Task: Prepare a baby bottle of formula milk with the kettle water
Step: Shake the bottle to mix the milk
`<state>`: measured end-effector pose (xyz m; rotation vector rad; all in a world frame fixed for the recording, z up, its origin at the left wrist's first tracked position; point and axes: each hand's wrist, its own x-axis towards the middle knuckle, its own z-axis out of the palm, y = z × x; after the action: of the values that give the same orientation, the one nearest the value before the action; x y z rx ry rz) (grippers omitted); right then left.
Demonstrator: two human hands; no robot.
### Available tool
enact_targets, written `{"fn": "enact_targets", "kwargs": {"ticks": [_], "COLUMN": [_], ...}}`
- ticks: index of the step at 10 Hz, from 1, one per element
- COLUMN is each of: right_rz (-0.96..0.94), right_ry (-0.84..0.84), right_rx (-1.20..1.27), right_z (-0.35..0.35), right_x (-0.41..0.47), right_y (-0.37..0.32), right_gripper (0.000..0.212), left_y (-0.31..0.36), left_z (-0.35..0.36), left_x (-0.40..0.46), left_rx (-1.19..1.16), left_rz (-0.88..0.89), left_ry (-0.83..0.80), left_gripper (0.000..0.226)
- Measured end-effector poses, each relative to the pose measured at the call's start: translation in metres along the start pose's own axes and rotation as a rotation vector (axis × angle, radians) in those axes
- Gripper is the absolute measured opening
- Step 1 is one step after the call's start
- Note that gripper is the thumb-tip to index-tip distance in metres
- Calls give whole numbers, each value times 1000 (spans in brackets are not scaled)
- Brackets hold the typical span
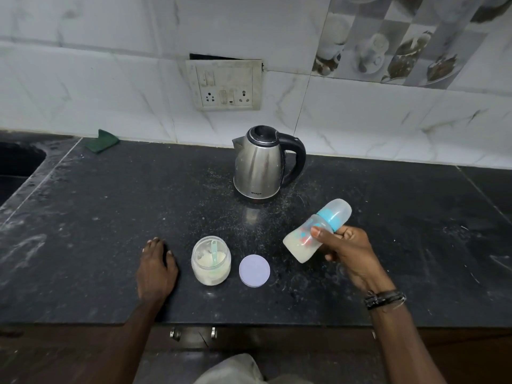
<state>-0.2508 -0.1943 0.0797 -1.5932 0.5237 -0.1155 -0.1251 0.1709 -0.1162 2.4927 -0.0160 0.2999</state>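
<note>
My right hand [349, 249] grips a baby bottle [302, 243] above the black counter [110, 217], tilted with its capped teal-collared top pointing up and to the right. Milky liquid fills the bottle's lower part. My left hand [156, 266] rests flat on the counter, palm down, holding nothing. Just right of it stands an open jar of white formula powder [211, 266] with a light green scoop [214, 249] inside. The jar's pale lilac lid [254, 270] lies flat beside it. A steel kettle [259, 162] with a black handle stands behind, lid closed.
A sink [16, 164] is cut into the counter at the far left. A green cloth [102, 141] lies against the tiled wall. A socket panel [225, 84] sits on the wall above the kettle. A drawer handle [192, 332] shows under the counter's front edge.
</note>
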Motion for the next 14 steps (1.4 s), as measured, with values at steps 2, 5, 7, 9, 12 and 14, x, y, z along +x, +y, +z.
{"fn": "enact_targets", "kwargs": {"ticks": [2, 5, 7, 9, 12, 14], "right_rz": [-61, -118, -124, -143, -132, -157], "right_ry": [-19, -68, -64, -56, -90, -66], "right_rx": [-122, -219, -175, -219, -257, -340], "right_z": [-3, 4, 6, 3, 5, 2], "right_x": [0, 0, 1, 2, 5, 5], "right_y": [-2, -4, -5, -2, 2, 2], "right_gripper": [28, 33, 29, 36, 40, 38], "left_y": [1, 3, 1, 2, 2, 2], "left_z": [0, -2, 0, -1, 0, -1], "left_x": [0, -1, 0, 0, -1, -1], "left_rx": [4, 16, 12, 3, -1, 3], "left_rz": [13, 10, -8, -27, -15, 4], "left_ry": [6, 3, -8, -16, -4, 0], "left_gripper": [24, 22, 27, 29, 27, 23]}}
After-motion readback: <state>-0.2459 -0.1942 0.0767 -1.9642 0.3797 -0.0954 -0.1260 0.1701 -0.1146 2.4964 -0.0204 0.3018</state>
